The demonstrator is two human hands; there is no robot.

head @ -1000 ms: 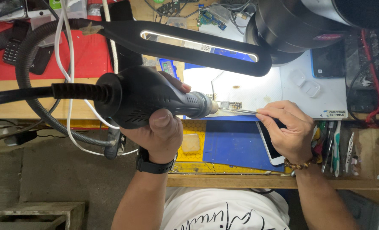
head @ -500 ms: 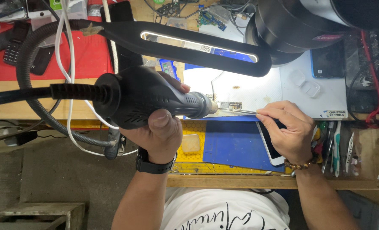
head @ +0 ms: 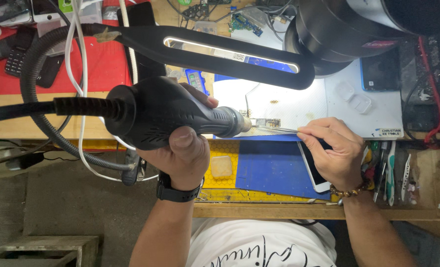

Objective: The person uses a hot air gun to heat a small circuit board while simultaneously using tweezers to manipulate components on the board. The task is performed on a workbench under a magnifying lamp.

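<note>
My left hand (head: pixel 183 151) grips the thick black handle of a hot-air gun (head: pixel 170 116), its metal nozzle pointing right at a small circuit board (head: pixel 268 122) on the white work mat (head: pixel 299 106). A black corrugated hose runs left from the gun. My right hand (head: pixel 331 148) pinches thin metal tweezers (head: pixel 277 129) whose tips reach the board beside the nozzle. A black watch sits on my left wrist, a bead bracelet on my right.
A black lamp bar (head: pixel 215 52) with a lit strip hangs over the bench. A microscope body (head: pixel 338 29) looms at top right. A white phone (head: pixel 314 173) lies on a blue mat (head: pixel 272 168). Hand tools (head: pixel 390 168) stand at right, phones (head: pixel 17 49) on red cloth at left.
</note>
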